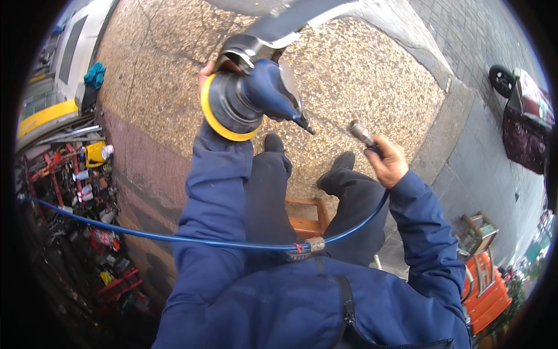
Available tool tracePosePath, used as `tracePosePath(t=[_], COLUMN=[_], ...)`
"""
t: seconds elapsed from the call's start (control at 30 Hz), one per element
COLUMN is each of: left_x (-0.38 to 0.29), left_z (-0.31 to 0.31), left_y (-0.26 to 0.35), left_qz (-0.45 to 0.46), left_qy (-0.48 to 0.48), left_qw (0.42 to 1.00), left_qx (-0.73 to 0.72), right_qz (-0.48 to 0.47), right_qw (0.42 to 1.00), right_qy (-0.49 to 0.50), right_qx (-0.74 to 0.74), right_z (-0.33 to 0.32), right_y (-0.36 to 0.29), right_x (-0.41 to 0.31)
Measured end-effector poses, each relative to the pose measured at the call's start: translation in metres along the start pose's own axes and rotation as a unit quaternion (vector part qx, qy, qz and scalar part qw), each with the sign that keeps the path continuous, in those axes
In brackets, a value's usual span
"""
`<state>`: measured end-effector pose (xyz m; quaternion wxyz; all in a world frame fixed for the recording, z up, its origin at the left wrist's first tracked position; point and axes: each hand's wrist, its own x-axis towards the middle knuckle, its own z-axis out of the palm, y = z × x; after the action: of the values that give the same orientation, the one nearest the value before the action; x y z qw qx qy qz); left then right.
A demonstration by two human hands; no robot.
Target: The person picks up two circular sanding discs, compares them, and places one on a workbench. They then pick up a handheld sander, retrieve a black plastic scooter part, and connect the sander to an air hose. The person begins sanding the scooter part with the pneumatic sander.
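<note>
My left hand (206, 76), mostly hidden, grips a pneumatic orbital sander (272, 89) from behind. The sander has a blue body, a black shroud and a yellow-edged round pad (231, 132). At its lower right tip a small metal air inlet (310, 129) points towards my right side. A dark, blurred piece with shiny edges (279, 26) extends above the sander; I cannot tell what it is. Between the fingers of my right hand (391, 163) is a metal air-hose coupler (360, 131), apart from the inlet. Its blue air hose (226, 243) crosses my lap and left arm.
A wooden stool (310, 218) is between my legs on pebbled paving. Piled tools and parts (83, 192) lie at left. An orange chair (484, 290) and a small wooden stool (480, 231) stand at lower right. A wheeled bag (523, 135) is at far right.
</note>
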<state>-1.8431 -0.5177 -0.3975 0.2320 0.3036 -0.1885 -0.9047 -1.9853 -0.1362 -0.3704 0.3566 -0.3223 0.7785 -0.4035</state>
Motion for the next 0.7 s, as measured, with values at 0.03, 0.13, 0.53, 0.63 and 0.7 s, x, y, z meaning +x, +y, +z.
tracePosePath(t=[0.03,0.13,0.53,0.63,0.7], left_x=[0.001,-0.004,-0.063,-0.122,-0.167], left_z=[0.002,0.022,0.076,0.057,0.041], left_y=[-0.003,-0.014,-0.096,-0.115,-0.121], left_qz=[-0.017,0.032,0.19,-0.116,-0.073], left_qy=[-0.037,-0.048,-0.764,-0.496,-0.36], left_qw=[0.999,0.985,0.496,0.835,0.93], left_qx=[-0.026,0.164,0.366,0.207,0.037], right_qz=[-0.018,-0.054,-0.09,-0.164,-0.138], right_qw=[1.0,0.998,0.985,0.973,0.972], right_qy=[-0.003,0.016,0.093,0.15,0.156], right_qx=[0.0,-0.008,0.112,0.066,0.112], right_z=[0.014,0.038,0.098,0.117,0.122], right_y=[0.003,0.013,0.045,0.015,0.001], right_x=[0.001,-0.001,-0.076,-0.104,-0.124])
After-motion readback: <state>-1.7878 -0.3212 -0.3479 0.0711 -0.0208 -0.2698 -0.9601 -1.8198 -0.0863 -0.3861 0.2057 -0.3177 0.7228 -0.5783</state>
